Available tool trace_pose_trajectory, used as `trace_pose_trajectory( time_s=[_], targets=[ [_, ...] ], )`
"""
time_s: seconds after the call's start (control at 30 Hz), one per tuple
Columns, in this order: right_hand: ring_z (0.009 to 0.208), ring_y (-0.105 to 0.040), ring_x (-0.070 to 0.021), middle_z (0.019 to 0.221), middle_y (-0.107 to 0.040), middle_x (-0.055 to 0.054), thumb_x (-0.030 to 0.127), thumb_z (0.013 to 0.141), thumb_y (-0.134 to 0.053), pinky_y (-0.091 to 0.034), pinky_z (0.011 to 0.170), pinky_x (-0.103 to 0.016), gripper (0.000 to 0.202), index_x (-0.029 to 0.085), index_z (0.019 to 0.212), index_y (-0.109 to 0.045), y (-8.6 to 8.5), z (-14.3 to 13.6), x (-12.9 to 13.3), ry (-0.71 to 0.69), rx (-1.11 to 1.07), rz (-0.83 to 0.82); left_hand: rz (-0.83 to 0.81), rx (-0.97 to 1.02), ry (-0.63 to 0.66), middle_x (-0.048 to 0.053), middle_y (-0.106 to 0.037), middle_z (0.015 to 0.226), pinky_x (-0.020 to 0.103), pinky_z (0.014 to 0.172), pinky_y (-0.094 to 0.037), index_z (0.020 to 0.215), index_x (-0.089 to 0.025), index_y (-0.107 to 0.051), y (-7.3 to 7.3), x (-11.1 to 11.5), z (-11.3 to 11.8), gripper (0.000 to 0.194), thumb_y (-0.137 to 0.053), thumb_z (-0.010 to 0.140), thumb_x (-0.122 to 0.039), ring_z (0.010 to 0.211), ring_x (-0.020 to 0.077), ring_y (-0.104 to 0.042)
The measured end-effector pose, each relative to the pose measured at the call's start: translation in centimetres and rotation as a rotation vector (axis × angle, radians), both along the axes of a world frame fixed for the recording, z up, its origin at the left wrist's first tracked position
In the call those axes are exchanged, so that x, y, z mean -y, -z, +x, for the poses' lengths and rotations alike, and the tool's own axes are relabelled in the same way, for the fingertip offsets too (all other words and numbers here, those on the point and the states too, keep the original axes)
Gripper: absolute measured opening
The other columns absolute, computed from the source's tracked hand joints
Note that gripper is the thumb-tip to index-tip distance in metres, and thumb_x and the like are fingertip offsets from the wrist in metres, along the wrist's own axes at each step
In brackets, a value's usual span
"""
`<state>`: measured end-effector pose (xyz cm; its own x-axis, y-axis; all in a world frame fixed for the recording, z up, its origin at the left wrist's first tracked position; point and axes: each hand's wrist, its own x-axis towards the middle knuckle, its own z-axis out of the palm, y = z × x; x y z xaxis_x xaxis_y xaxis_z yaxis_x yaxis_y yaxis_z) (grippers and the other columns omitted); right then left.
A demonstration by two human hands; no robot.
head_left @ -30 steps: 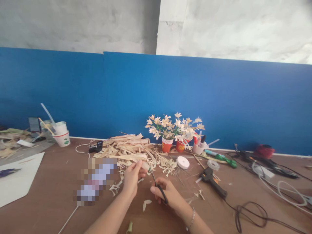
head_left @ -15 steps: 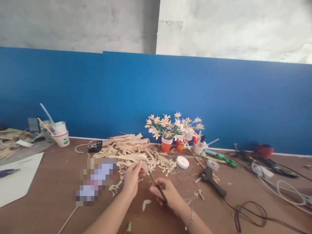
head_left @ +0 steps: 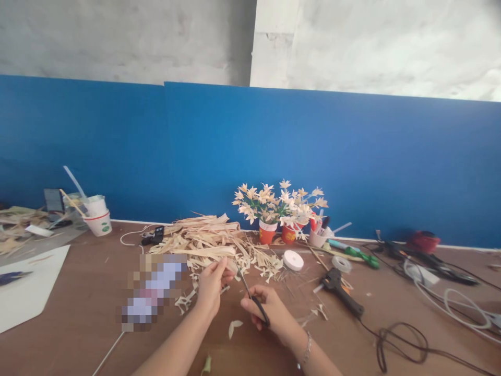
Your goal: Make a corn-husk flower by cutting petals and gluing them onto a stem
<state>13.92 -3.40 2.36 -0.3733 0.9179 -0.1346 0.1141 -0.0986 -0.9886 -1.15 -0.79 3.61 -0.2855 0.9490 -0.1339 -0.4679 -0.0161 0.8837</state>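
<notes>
Between the thumb and fingers of my left hand [head_left: 212, 284] is a small pale piece of dried husk [head_left: 231, 266], partly hidden by the fingertips. My right hand [head_left: 266, 310] grips black-handled scissors [head_left: 246, 284], whose blades point up and left toward that piece. Behind both hands lies a heap of dried husk strips [head_left: 207, 237] with loose scraps around it. A small pale cut petal [head_left: 235, 327] rests on the table below the hands.
Paper cups [head_left: 267, 233] with pale husk flowers stand behind the heap. To the right lie a white ribbon roll [head_left: 293, 260], clear tape [head_left: 342, 264], a glue gun [head_left: 342, 293] and tangled cables [head_left: 403, 339]. At left are a pixelated object [head_left: 154, 292] and a white board [head_left: 31, 287].
Both hands keep almost the same place. The scissor blades have shifted very slightly near the husk piece in my left fingers.
</notes>
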Motion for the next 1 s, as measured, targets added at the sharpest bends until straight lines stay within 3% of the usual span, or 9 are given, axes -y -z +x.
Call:
trace_pose_trajectory(
  time_s=[0.4,0.63,1.0],
  targets=[
    [0.034,-0.035,-0.0048,0.042,-0.045,0.008,0.053,0.062,-0.068,-0.025,0.032,-0.016,0.041,0.017,0.07,-0.05,0.2,0.1,-0.2,0.015,0.016,0.027,0.007,-0.006,0.048,0.001,-0.063,0.055,0.018,0.05,-0.047,0.067,-0.012,-0.064,0.2,0.1,0.1,0.034,-0.075,0.057,-0.042,0.054,0.0115,-0.06],
    [0.033,-0.033,-0.0042,0.041,-0.041,0.01,0.052,0.061,-0.069,-0.024,0.032,-0.017,0.041,0.017,0.068,-0.051,-0.1,0.5,-0.3,-0.016,0.008,0.026,-0.015,-0.056,0.1,0.002,-0.064,0.057,0.017,0.047,-0.046,0.082,-0.012,-0.069,-0.3,0.1,-0.2,0.037,-0.072,0.063,-0.042,0.05,0.0103,-0.059],
    [0.031,-0.032,-0.0039,0.04,-0.041,0.01,0.048,0.063,-0.069,-0.02,0.032,-0.017,0.036,0.016,0.067,-0.052,-0.2,1.1,-0.5,-0.064,0.035,0.033,-0.012,-0.145,0.168,0.003,-0.064,0.052,0.015,0.043,-0.044,0.086,-0.01,-0.07,-0.2,-0.3,-0.8,0.039,-0.068,0.067,-0.044,0.047,0.0105,-0.059]
  ],
)
